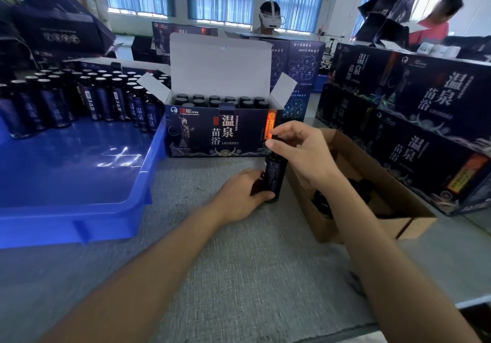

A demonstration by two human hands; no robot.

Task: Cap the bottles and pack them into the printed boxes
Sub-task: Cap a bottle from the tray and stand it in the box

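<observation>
Dark glass bottle [274, 176] stands upright on the grey table mat [239, 268], just in front of the open printed box [212, 135], near its right end. Head view, the only one. The bottle's neck and top are hidden behind the fingertips [271, 144] of the right hand [299, 152]; I cannot tell whether a cap sits there. Label print is too blurred to read. The left hand [240, 196] grips the bottle's lower body from the left, fingers curled round it, thumb across the front near the base. The right hand comes from above, thumb and forefinger pinching the bottle's top, remaining fingers loosely bent. The printed box has its lid flap raised; the capped bottles [220, 100] inside stand in rows, only tops showing. At left, the blue tray [79, 177] is cut off by the frame edge, with tray bottles [79, 98] crowded at its far end. At right, the brown carton [377, 201] sits just beside the held bottle and is partly covered by the right forearm; the dark pieces [322, 201] inside are too blurred to name. Stacked boxes [425, 119] behind it run out of frame.
</observation>
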